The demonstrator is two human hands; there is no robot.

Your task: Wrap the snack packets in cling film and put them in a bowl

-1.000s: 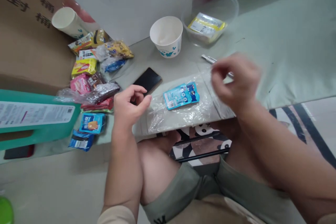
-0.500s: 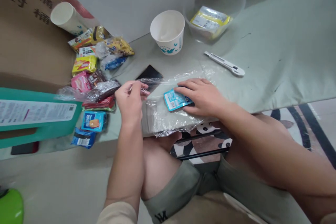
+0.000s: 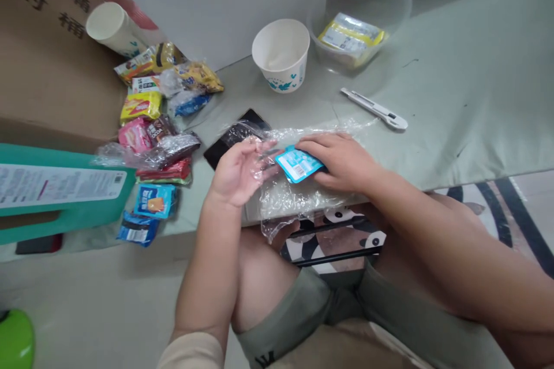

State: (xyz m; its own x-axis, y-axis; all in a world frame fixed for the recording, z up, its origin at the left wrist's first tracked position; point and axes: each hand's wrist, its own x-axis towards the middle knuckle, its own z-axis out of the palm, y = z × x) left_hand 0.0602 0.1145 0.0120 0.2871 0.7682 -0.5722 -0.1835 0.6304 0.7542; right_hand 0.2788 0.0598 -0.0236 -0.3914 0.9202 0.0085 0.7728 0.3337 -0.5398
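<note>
A crinkled clear plastic bag [image 3: 285, 202] lies at the table's near edge, in front of my lap. My right hand [image 3: 341, 158] rests over it, fingers curled on the right part of a small blue packet [image 3: 298, 164] with a white label and barcode. The packet's left end is tilted up a little. My left hand [image 3: 242, 173] is palm up at the bag's left side, its fingers apart and reaching toward the packet, with loose film around the fingertips. Behind that hand lies a black phone [image 3: 223, 147], partly under the film.
Several wrapped snacks [image 3: 141, 105] are heaped at left beside a cardboard box [image 3: 52, 81] and a green carton [image 3: 64, 196]. A paper cup [image 3: 281, 60], a clear plastic bowl [image 3: 400, 17] holding yellow packets, and a white utility knife [image 3: 374, 109] lie beyond my hands.
My left hand has let the bag's film drop, opened and moved right toward the blue packet. The packet's left end has tilted, with my right hand still on it. More of the phone shows.
</note>
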